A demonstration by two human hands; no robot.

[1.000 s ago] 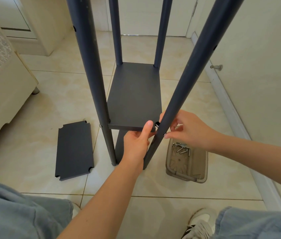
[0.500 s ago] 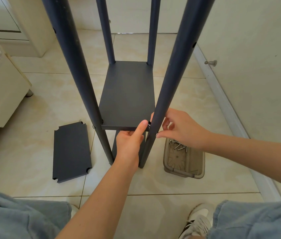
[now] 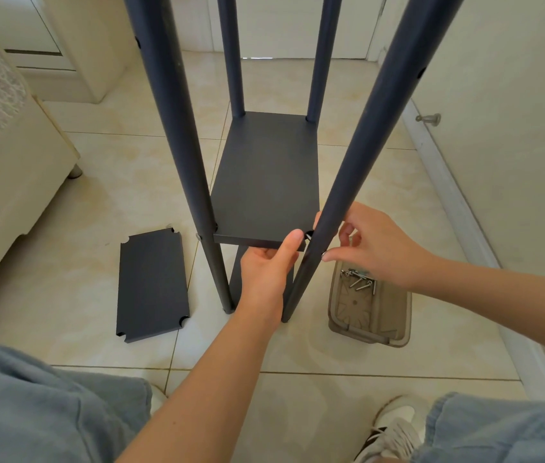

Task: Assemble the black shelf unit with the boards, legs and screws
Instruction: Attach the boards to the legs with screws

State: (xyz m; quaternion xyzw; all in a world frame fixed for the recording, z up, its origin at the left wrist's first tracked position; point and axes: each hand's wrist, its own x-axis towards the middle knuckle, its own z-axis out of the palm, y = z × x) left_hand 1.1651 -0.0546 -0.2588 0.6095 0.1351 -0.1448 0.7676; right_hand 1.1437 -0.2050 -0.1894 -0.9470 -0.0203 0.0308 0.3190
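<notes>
Grip unchanged since a second ago. Left hand (image 3: 266, 279) grips the board (image 3: 264, 182) at its near right corner; right hand (image 3: 374, 248) pinches a screw (image 3: 324, 254) against the leg (image 3: 344, 182), so the joint looks unfinished.

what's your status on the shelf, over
Left hand grips board at front edge. Right hand pinches screw at near right leg. Spare board and tray on floor, off to the sides.

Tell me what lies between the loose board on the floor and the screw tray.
Head view: the near-left leg, the left hand holding the shelf board's front edge, and the near-right leg.
</notes>
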